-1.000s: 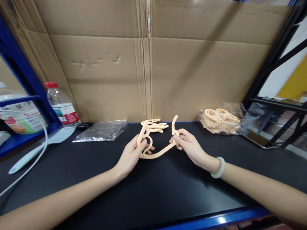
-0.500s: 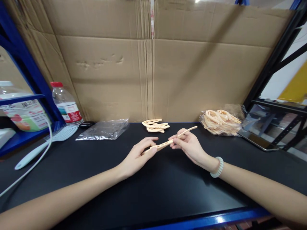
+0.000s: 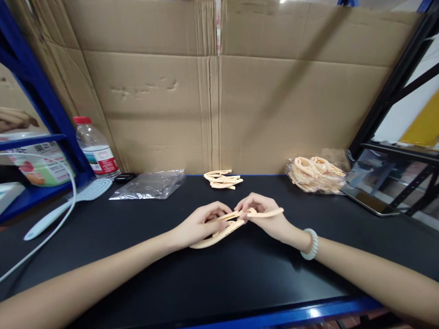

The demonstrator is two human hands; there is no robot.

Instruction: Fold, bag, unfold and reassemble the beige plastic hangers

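Above the middle of the black table [image 3: 219,278], my left hand [image 3: 202,223] pinches a pale peach plastic piece [image 3: 219,234] with a curved arm pointing down to the left. My right hand [image 3: 265,214] has its fingers closed on the same piece or one joined to it, and a thin arm [image 3: 270,213] sticks out to the right. The fingertips nearly meet and hide where the parts join. Behind my hands lies a small pile of similar peach pieces [image 3: 222,179] by the cardboard.
An empty clear plastic bag [image 3: 149,185] lies back left, near a red-capped bottle [image 3: 98,151], a pale hairbrush [image 3: 85,192] and a white cable [image 3: 65,219]. Back right sit a bag of peach pieces [image 3: 313,176] and a tablet [image 3: 370,201]. Cardboard [image 3: 154,105] stands behind.
Both hands have come closer together and slightly lower. The held piece has turned, so its curved arm and opening now show. At the far left, another person's hand has appeared above the shelf.
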